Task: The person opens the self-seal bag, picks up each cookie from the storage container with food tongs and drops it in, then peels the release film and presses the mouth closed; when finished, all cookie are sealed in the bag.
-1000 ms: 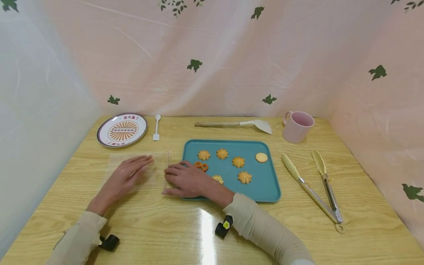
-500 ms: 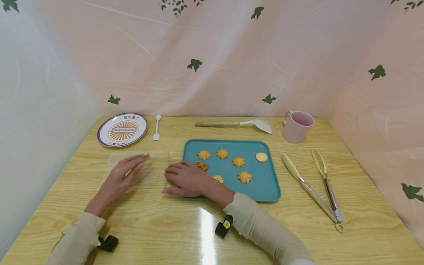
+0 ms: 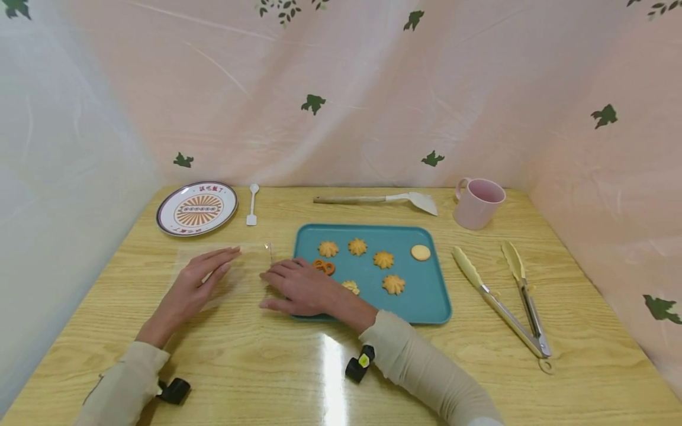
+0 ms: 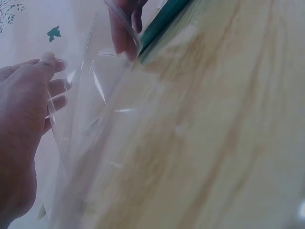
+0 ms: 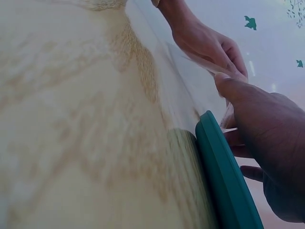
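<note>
A clear plastic bag (image 3: 250, 263) extends between my two hands, hard to make out against the wood in the head view. My left hand (image 3: 194, 281) holds its left part, the fingers nearly straight. In the left wrist view, those fingers (image 4: 58, 87) show through the clear film. My right hand (image 3: 301, 287) reaches across the left end of the teal tray (image 3: 415, 307) and pinches the bag's right edge. Its thumb (image 5: 224, 86) lies against the film in the right wrist view. Biscuits (image 3: 383, 260) and a pretzel (image 3: 323, 267) lie on the tray, partly behind my right hand.
A patterned plate (image 3: 197, 208) and a small white spatula (image 3: 252, 206) lie at back left. Behind the tray is a wooden-handled turner (image 3: 373, 200). A pink mug (image 3: 479, 204) and spread tongs (image 3: 511, 313) are on the right.
My left hand has shifted slightly left and then stayed. My right fingers have moved a little along the bag's edge, and a glint now shows at its upper right corner.
</note>
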The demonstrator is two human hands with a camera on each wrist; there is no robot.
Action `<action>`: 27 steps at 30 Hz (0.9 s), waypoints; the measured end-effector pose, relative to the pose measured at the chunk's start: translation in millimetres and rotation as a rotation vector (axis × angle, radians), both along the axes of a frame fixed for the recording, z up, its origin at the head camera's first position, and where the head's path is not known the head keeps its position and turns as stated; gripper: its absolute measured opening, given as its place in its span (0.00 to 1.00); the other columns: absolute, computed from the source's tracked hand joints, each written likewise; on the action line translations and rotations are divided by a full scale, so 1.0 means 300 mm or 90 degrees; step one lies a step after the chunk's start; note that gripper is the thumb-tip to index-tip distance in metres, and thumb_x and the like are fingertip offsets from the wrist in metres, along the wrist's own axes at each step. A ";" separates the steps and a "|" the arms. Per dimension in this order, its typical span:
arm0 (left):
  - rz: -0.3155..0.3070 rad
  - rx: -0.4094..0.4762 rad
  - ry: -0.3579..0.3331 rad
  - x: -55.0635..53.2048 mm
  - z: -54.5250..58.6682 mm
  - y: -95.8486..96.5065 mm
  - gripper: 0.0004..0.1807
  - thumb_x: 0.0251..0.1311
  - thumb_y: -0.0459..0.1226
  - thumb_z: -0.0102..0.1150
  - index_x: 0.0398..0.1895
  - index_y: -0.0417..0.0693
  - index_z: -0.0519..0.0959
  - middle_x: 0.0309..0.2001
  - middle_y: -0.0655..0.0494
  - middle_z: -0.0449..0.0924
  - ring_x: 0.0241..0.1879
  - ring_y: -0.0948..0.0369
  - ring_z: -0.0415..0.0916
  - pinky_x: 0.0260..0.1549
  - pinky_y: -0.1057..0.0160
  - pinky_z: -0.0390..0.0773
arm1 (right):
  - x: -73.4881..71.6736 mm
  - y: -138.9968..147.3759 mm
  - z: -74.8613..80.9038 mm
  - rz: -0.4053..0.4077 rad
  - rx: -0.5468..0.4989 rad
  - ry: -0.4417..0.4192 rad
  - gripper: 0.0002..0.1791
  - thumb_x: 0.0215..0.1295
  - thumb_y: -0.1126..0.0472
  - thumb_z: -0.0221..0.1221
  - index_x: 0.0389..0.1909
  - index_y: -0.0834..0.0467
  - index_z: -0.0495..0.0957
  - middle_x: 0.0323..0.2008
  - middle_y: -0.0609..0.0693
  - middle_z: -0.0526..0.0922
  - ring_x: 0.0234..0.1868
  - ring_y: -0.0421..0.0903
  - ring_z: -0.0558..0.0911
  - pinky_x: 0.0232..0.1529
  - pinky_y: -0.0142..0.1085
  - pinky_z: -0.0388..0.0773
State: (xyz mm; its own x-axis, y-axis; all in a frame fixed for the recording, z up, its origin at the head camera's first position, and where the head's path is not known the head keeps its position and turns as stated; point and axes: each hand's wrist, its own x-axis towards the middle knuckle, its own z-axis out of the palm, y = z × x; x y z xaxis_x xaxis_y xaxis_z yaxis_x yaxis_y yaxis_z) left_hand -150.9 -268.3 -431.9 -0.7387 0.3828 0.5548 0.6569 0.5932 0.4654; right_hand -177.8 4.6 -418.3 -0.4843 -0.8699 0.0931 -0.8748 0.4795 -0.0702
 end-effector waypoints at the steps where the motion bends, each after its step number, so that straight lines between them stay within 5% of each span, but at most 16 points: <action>1: -0.001 0.000 0.001 -0.001 0.000 0.000 0.20 0.69 0.22 0.57 0.62 0.39 0.81 0.63 0.44 0.80 0.61 0.42 0.74 0.68 0.74 0.58 | -0.001 0.002 0.000 0.000 -0.007 -0.002 0.34 0.80 0.37 0.48 0.75 0.55 0.69 0.69 0.50 0.74 0.71 0.48 0.70 0.69 0.45 0.66; 14: -0.003 -0.020 0.015 -0.009 -0.006 0.004 0.20 0.69 0.22 0.58 0.62 0.38 0.81 0.61 0.43 0.81 0.60 0.41 0.77 0.67 0.76 0.57 | -0.003 0.057 0.016 -0.014 -0.114 -0.059 0.31 0.80 0.44 0.54 0.74 0.57 0.69 0.69 0.54 0.73 0.71 0.51 0.70 0.72 0.46 0.64; 27: 0.005 -0.045 0.025 -0.012 -0.006 0.019 0.20 0.67 0.22 0.61 0.61 0.37 0.81 0.60 0.44 0.83 0.58 0.43 0.78 0.67 0.76 0.57 | -0.001 0.209 0.027 -0.039 -0.180 -0.052 0.30 0.78 0.46 0.57 0.70 0.61 0.73 0.65 0.56 0.76 0.67 0.53 0.73 0.68 0.51 0.68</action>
